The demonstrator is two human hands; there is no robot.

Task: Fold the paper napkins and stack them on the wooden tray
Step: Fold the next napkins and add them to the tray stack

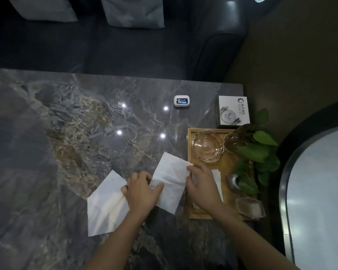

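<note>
A white paper napkin [172, 180] lies tilted on the dark marble table [66, 123], just left of the wooden tray [189, 145]. My left hand [142, 189] presses on its left edge, thumb on the paper. My right hand [201, 185] pinches its right corner at the tray's left rim. A second white napkin [103, 207] lies flat further left, partly under my left hand. On the tray, a folded napkin [218, 180] shows behind my right hand, mostly hidden by it.
The tray also carries a glass ashtray [207, 145], a glass vase with a green plant [256, 151], a silver piece [232, 184] and a clear faceted dish [250, 207]. A white box [233, 110] and a small white device [181, 101] sit behind. A dark sofa [125, 45] lies beyond.
</note>
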